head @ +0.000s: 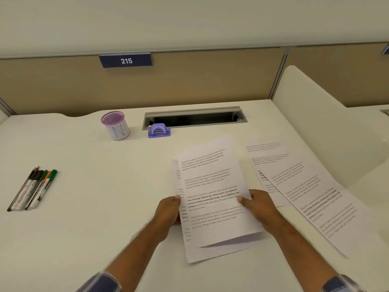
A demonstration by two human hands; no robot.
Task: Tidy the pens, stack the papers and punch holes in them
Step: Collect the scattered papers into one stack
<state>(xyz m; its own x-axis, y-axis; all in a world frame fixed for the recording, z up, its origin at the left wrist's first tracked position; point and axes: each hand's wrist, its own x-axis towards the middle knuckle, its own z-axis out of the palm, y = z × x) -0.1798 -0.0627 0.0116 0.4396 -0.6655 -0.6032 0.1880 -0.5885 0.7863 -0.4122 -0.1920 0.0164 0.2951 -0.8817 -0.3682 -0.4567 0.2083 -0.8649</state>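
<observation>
Held papers: a few printed sheets [212, 192], loosely overlapped, lifted just above the desk [105, 197] at its front centre, lower edge curling.
Left hand: left hand [168, 211] grips the sheets' left edge, thumb on top, fingers under.
Right hand: right hand [260, 207] pinches the right edge, thumb on the print; the sheets span between both hands.
Loose papers: more sheets [299, 182] lie fanned flat to the right, near the held ones.
Hole punch: purple punch [159, 130] stands beyond the papers, by the cable slot [194, 118].
Pen cup: pink mesh cup [115, 125] left of the punch.
Pens: markers [33, 189] bunched far left, well apart.
</observation>
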